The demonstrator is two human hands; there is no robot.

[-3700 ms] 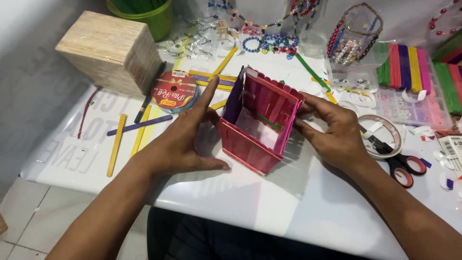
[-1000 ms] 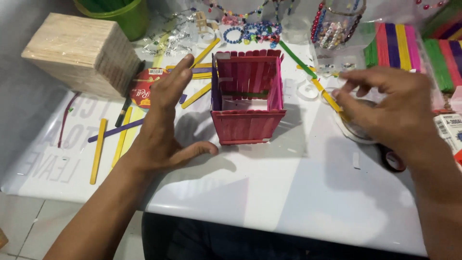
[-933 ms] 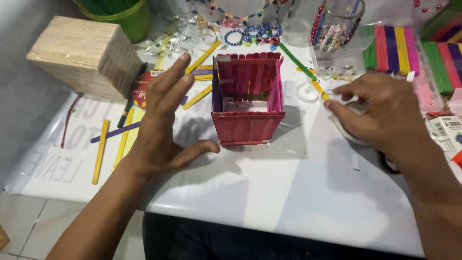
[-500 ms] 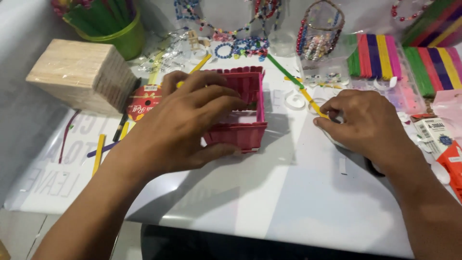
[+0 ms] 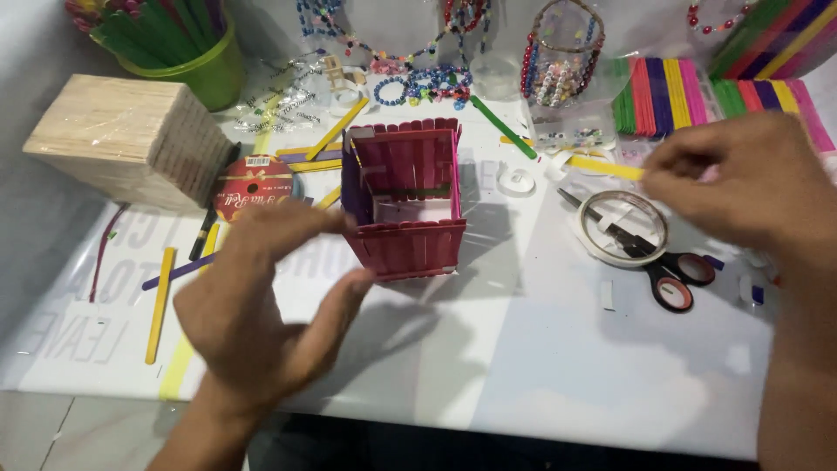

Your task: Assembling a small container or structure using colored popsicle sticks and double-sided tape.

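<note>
A small open-topped box (image 5: 405, 205) built of magenta craft sticks, with a purple left wall, stands upright on the white table (image 5: 523, 366). My left hand (image 5: 261, 305) hovers at its front left corner with fingers spread and nothing in it; the thumb tip is right by the box's lower edge. Raised at the right, blurred, my right hand (image 5: 741, 187) has its fingertips pinched together at the end of a yellow stick (image 5: 602, 166). Whether they grip the stick or anything else is unclear.
A clear tape ring (image 5: 623, 227) and black scissors (image 5: 663, 266) lie right of the box. A wrapped block of plain sticks (image 5: 131, 139), a red tape disc (image 5: 253, 183) and loose sticks (image 5: 161, 301) are left. Coloured stick packs (image 5: 697, 87), beads (image 5: 418, 83) and a green cup (image 5: 187, 61) line the back.
My left hand has come off the top of the box and drawn back toward me, opening. My right hand has lifted from the table and moved right. The box stays put.
</note>
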